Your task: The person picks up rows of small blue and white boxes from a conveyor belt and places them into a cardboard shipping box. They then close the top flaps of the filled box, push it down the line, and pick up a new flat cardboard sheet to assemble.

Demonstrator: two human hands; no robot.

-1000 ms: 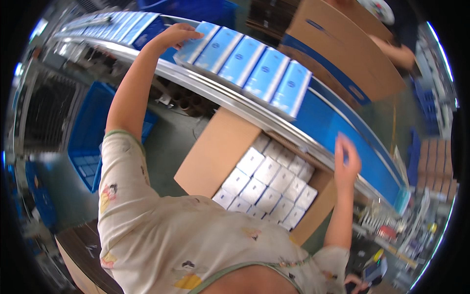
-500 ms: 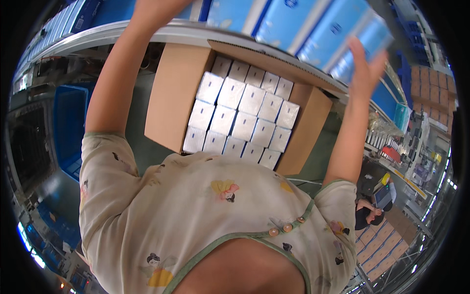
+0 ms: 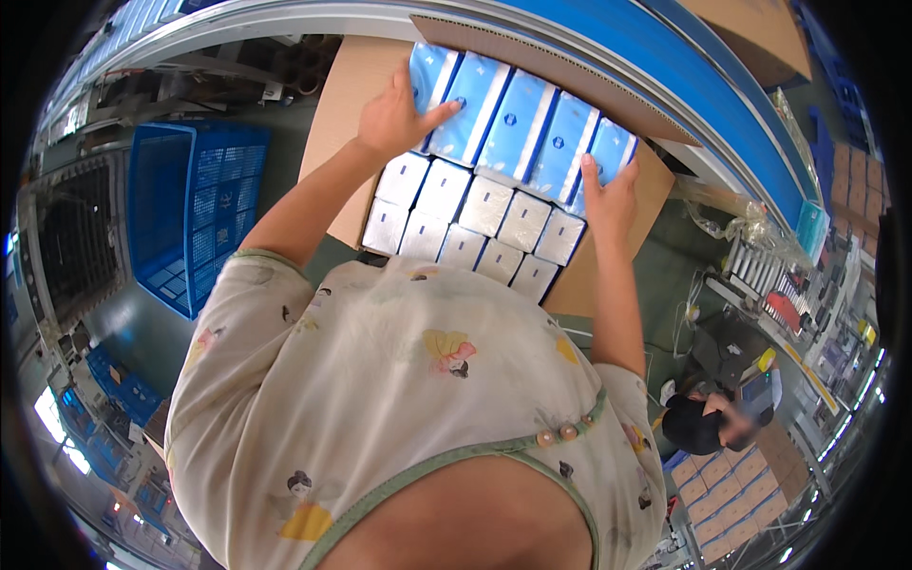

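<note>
A row of several blue-and-white plastic-wrapped tissue packs [image 3: 510,121] is squeezed between my two hands at the far side of an open cardboard box [image 3: 339,104]. My left hand [image 3: 391,116] presses the row's left end, its thumb lying over the front of the packs. At the right end, my right hand [image 3: 610,197] grips the last pack, thumb on top. Nearer to me, white pack ends [image 3: 463,214] fill the box in rows. Whether the held row rests on packs beneath it is hidden.
Beyond the box runs a blue conveyor belt [image 3: 655,57] with a metal rail. A blue plastic crate [image 3: 195,209] stands at left. On the right are a seated person [image 3: 708,418], stacked cartons [image 3: 731,494] and clear plastic film [image 3: 731,223].
Both hands have brought the row of tissue packs from the conveyor down toward me into the box. The far packs in the box are now covered by it.
</note>
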